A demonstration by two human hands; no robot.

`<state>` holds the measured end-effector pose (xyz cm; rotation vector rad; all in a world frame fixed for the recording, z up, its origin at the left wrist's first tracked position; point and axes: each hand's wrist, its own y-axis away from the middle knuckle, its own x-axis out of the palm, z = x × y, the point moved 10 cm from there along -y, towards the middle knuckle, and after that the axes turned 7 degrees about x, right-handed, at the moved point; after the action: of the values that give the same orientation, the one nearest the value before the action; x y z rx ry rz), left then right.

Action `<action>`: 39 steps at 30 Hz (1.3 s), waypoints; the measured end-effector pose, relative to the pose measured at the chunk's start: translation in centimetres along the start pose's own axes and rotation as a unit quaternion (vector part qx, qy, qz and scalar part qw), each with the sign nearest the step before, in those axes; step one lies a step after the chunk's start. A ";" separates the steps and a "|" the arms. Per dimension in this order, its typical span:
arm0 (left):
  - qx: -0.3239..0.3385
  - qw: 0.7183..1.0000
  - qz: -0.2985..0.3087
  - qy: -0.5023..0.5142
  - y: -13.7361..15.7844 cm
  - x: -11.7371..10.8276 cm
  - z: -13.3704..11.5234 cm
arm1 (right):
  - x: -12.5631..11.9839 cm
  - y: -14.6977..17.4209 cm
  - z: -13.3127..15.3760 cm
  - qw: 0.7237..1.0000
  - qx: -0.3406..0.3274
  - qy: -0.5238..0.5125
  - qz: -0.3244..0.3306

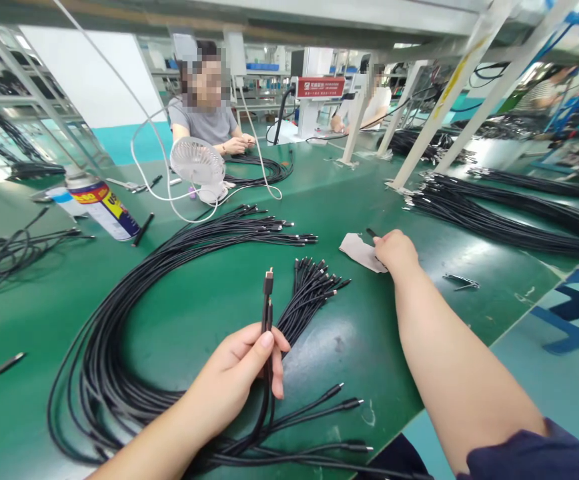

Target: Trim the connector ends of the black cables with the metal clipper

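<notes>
Pinching two black cable ends (268,287) between thumb and fingers, the left hand (242,360) is resting just below the centre of the head view. The two connectors are standing above the thumb, one higher than the other, their metal tips pointing to the top of the frame.

Right of centre, the right hand (398,253) is gripping a dark slim object (371,233), whose tip is poking out toward the upper left; its exact kind is not showing. A pale beige cloth (357,251) is lying beside and under those fingers, touching them; whether they are clamping it too, I cannot tell.

From the right hand, the held cable ends are sitting to the lower left, well apart, their long axis running almost straight up the frame. The left hand is the one touching them. Between the two hands, a sheaf of loose connectors (314,283) is fanning toward the upper right over the green desk (364,340), while a large loop of black cables (104,320) is curving around the left of the frame.

At upper left, a spray can (107,207) and a white fan (197,163) are standing; farther back, a co-worker (199,120) is sitting near another coil (269,170).
</notes>
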<state>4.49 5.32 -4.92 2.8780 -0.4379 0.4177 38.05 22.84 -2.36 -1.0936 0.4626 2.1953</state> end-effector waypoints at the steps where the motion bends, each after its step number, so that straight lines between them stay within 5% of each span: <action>1: -0.001 1.000 -0.002 0.005 -0.1 0.0 0.0 | -0.5 0.2 0.5 0.999 -0.018 -0.031 -0.001; 6: -0.016 0.999 -0.004 0.037 -0.5 0.2 0.1 | -1.0 4.5 5.4 0.964 -0.160 -0.196 0.084; 13: -0.039 0.998 -0.008 0.050 -0.7 0.3 0.6 | 4.0 20.1 11.5 0.801 -0.285 -0.321 0.419; 17: -0.051 0.997 -0.016 0.047 -0.6 0.4 0.4 | 4.3 23.2 11.7 0.741 -0.258 -0.358 0.506; 24: -0.060 0.993 -0.040 0.093 -1.0 1.5 -1.4 | 4.3 22.7 10.9 0.713 -0.190 -0.373 0.563; 30: -0.066 0.990 -0.015 0.124 -3.0 2.5 -2.2 | 4.4 23.3 10.9 0.689 -0.200 -0.370 0.591; 39: -0.057 0.985 -0.029 0.162 -3.7 2.6 -1.7 | 5.0 23.5 10.4 0.703 -0.218 -0.366 0.569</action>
<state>7.65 8.53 -3.10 2.6377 -0.3078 0.8054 13.90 13.25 0.46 0.1713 0.2391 3.6927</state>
